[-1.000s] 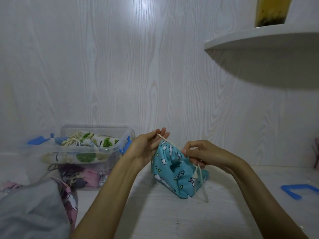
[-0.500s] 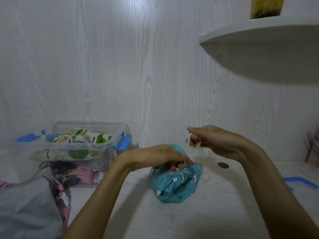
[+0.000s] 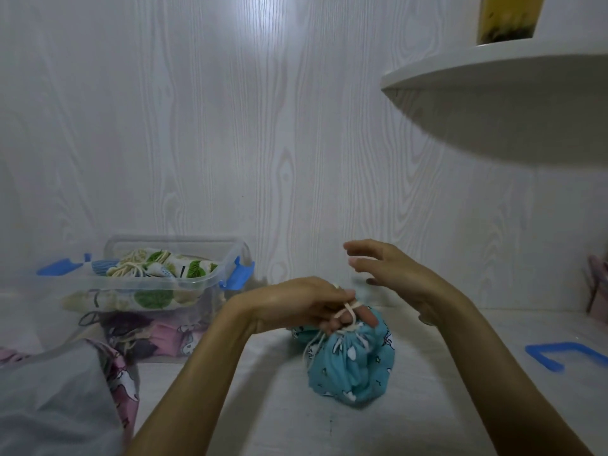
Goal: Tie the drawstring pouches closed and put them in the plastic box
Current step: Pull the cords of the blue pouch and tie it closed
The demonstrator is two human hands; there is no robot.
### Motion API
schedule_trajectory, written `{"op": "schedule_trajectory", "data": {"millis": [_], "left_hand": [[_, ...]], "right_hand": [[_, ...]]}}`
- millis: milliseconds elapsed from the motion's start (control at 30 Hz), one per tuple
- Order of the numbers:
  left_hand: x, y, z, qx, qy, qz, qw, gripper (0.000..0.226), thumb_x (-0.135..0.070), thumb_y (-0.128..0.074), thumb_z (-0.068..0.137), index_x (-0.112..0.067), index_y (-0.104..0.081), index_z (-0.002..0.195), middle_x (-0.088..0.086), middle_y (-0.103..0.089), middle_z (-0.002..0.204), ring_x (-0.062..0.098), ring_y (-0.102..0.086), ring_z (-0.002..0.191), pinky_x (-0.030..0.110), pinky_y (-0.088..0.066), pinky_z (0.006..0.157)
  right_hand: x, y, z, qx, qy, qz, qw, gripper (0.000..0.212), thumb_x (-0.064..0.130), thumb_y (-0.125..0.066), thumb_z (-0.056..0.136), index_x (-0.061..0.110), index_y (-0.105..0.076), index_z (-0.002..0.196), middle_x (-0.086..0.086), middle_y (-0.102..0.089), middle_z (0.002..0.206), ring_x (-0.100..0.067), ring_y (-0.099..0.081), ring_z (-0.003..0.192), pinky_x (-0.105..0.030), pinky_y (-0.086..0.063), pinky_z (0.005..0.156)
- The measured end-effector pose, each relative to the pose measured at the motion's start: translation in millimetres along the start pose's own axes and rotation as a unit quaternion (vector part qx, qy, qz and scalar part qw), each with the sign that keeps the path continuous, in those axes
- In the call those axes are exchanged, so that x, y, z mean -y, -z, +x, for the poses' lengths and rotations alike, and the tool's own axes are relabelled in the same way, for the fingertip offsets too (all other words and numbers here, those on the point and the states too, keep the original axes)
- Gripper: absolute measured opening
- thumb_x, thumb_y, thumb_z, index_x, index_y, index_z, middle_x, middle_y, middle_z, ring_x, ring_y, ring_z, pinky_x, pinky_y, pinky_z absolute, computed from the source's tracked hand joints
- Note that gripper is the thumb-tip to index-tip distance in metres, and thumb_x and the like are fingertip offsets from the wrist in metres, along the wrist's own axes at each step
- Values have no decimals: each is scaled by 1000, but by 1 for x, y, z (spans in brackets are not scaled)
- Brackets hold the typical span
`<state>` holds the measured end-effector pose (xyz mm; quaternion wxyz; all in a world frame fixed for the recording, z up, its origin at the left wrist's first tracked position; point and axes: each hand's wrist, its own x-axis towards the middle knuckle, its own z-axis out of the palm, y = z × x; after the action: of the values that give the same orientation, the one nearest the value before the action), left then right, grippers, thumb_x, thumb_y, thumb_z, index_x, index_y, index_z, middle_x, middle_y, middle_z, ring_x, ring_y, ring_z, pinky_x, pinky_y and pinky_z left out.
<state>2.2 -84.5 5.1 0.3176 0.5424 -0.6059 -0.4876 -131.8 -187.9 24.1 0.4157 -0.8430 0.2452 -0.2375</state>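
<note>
Head view: left hand (image 3: pixel 306 306) fingers pinch pouch (image 3: pixel 353 363) cord (image 3: pixel 348 312); right hand (image 3: pixel 391 271) fingers spread, empty.

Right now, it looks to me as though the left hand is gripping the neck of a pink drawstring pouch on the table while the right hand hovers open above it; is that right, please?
Not quite: the pouch is teal blue with a white print, not pink. The head view shows the left hand gripping its gathered neck on the table, cord wound over the fingers, while the right hand hovers open above it.
</note>
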Motion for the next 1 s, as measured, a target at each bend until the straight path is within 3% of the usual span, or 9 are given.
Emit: {"op": "schedule_trajectory", "data": {"millis": [133, 233, 433, 600, 767, 867, 1000], "left_hand": [[3, 8, -1, -53, -25, -103, 993, 36, -35, -46, 88, -16, -76, 87, -10, -53, 62, 3, -48, 58, 17, -41, 65], [0, 8, -5, -47, -24, -92, 994, 35, -37, -48, 85, -17, -76, 87, -11, -57, 62, 2, -52, 59, 14, -46, 63], [-3, 6, -15, -63, -14, -56, 996, 40, -32, -42, 97, -24, -77, 79, -8, -63, 72, 4, -55, 70, 16, -49, 73], [-5, 11, -18, -124, 4, -104, 987, 33, -31, -48, 96, -11, -72, 107, 1, -70, 90, 6, -65, 82, 17, -53, 75], [-4, 12, -18, -147, 22, -156, 977, 31, -30, -57, 90, -8, -73, 104, 2, -73, 89, 6, -68, 78, 18, -56, 73], [-3, 13, -19, -149, 28, -162, 975, 29, -31, -60, 86, -9, -74, 100, 4, -74, 90, 6, -69, 78, 18, -56, 68], [-6, 10, -20, -138, 35, -154, 978, 29, -33, -62, 83, -11, -74, 99, -1, -74, 84, 3, -68, 73, 14, -54, 64]], "right_hand": [[2, 25, -12, 152, 23, -27, 988, 30, 4, -56, 90, 20, -61, 114, 7, -67, 112, -10, -62, 103, -25, -47, 90], [1, 23, -15, 205, 30, -59, 977, 30, 10, -63, 87, 21, -63, 115, 4, -69, 109, -10, -65, 100, -28, -51, 92], [-1, 15, -13, 130, 84, -122, 980, 12, 27, -67, 84, 20, -72, 93, 6, -72, 93, -9, -66, 88, -22, -52, 78], [5, 19, -15, 72, 92, 3, 993, 6, 19, -53, 93, 14, -57, 91, 3, -72, 98, -4, -63, 86, -15, -44, 71], [5, 21, -18, 48, 88, 33, 994, 9, 21, -52, 94, 13, -55, 96, 4, -65, 65, -7, -55, 61, -19, -45, 68], [3, 35, -23, 32, 56, -27, 998, 13, 27, -60, 89, 16, -61, 95, 4, -60, 54, -4, -49, 50, -12, -43, 59], [1, 52, -27, 7, 51, -61, 997, 12, 30, -64, 84, 20, -68, 91, 3, -54, 50, -15, -46, 54, -16, -42, 71]]}}
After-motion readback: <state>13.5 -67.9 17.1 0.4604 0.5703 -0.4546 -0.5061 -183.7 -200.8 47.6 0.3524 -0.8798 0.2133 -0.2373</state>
